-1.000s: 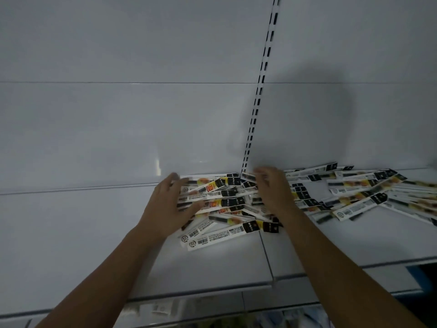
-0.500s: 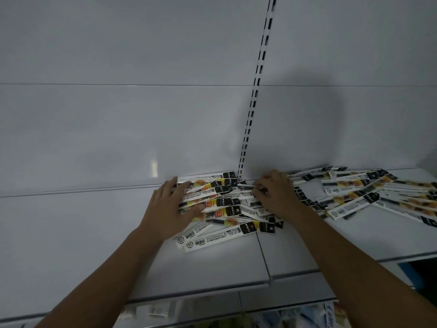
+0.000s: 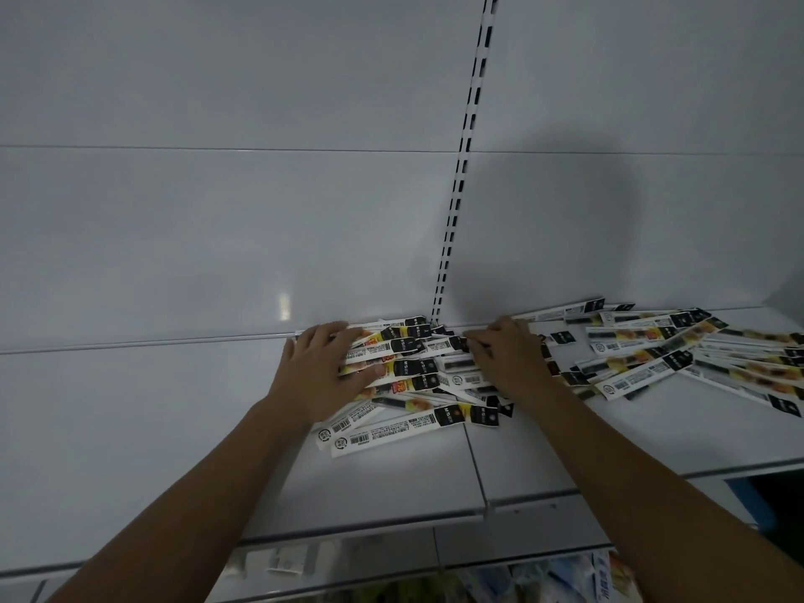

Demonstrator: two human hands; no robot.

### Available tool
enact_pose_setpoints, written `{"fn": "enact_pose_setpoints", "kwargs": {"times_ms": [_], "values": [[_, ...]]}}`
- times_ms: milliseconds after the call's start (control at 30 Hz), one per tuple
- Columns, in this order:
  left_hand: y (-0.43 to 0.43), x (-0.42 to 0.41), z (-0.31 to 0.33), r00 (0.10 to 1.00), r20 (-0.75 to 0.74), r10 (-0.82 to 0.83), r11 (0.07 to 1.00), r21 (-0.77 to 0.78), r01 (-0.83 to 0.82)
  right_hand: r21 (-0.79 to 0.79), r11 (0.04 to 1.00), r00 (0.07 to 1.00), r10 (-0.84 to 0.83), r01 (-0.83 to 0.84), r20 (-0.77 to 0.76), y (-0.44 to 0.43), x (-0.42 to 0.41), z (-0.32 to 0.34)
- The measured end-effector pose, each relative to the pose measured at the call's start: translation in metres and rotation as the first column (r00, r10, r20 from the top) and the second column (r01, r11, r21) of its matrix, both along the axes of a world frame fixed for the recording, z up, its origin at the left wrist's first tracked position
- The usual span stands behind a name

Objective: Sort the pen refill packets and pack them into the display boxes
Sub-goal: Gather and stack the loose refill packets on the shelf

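While both of my arms reach forward over the white shelf (image 3: 383, 480), I log the items as follows.

Item one: pen refill packets (image 3: 413, 376), long narrow white sleeves with black ends and yellow-orange print, some barcode side up. They lie loose in an overlapping heap at the back of the shelf, against the white back panel (image 3: 217, 232), right below the slotted upright (image 3: 461, 167).

Item two: a second spread of packets (image 3: 678, 354), fanned out flat to the right of the heap, reaching toward the frame edge.

Item three: my left hand (image 3: 322, 372), palm down on the left end of the heap, fingers spread wide and lying flat across several packets; it presses on them and grips none that I can see.

Item four: my right hand (image 3: 509, 354), resting on the right side of the heap, fingers curled narrow with the tips (image 3: 472, 343) down among the packets. Whether they pinch one packet I cannot tell.

Item five: blurred coloured goods (image 3: 565, 576) on a lower level under the shelf lip, unidentifiable.
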State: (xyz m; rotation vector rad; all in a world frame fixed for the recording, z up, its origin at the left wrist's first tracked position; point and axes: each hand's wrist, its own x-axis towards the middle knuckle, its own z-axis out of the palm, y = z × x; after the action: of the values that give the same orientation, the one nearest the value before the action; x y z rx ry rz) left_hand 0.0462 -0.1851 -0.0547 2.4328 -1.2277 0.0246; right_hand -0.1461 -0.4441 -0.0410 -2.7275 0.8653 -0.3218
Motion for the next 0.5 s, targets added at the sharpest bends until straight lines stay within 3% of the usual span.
{"fn": "enact_pose_setpoints", "kwargs": {"times_ms": [133, 267, 400, 500], "values": [[0.001, 0.001, 0.000, 0.998, -0.070, 0.000, 0.998, -0.064, -0.005, 0.091, 0.996, 0.998, -0.004, -0.002, 0.058, 0.017, 0.009, -0.002], [0.009, 0.002, 0.004, 0.983, -0.183, 0.022, 0.990, -0.136, -0.048, 0.293, 0.952, 0.978, 0.029, -0.090, 0.208, 0.011, 0.001, 0.002], [0.016, 0.007, 0.003, 0.988, -0.148, -0.040, 0.993, -0.112, 0.024, 0.198, 0.977, 0.993, 0.056, -0.077, 0.106, -0.011, -0.016, -0.002], [0.014, 0.005, -0.005, 0.997, -0.059, -0.048, 0.997, -0.056, 0.045, 0.221, 0.965, 0.987, 0.118, -0.139, 0.107, -0.018, -0.021, -0.008]]}}
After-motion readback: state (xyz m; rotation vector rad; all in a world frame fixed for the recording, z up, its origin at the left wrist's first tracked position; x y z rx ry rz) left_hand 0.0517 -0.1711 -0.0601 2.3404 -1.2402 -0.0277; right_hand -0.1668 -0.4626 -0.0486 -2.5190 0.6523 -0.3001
